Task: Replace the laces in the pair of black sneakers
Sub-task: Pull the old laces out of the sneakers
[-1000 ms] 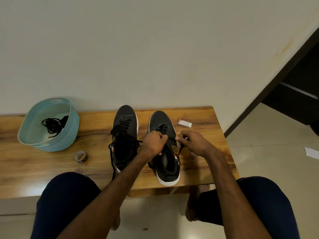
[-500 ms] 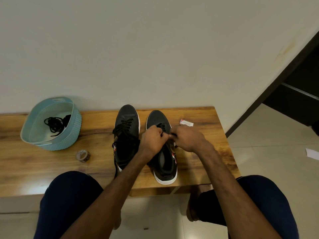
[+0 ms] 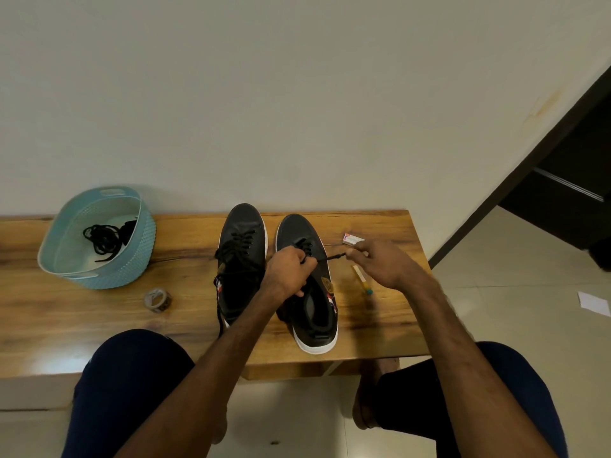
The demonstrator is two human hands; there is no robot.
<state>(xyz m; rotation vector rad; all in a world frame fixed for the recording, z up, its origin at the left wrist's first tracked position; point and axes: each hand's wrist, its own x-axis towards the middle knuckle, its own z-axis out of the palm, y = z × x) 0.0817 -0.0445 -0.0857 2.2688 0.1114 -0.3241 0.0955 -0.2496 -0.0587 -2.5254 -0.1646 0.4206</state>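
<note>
The right sneaker stands toe-away on the wooden bench, just in front of you, and it is the one you are working on: a black lace runs taut from its upper eyelets out toward three o'clock. Your right hand has thumb and fingertips pinched together on the free end of that lace, drawing it sideways, which looks like pulling slack through an eyelet. Your left hand is curled closed over the tongue and eyelet row, probably bracing the shoe and pinning the other strand so the pull does not drag it; the fist hides what it clamps, so I cannot tell exactly. Touching or nearly touching at nine o'clock sits the left sneaker, laced but untied, one loose end trailing over the bench's near edge. At three o'clock of the pair lie a small box and a thin stick-like item, kept within reach. Farther out at nine o'clock, a tape roll and a teal basket holding a coil of black laces, set well apart from the work.
</note>
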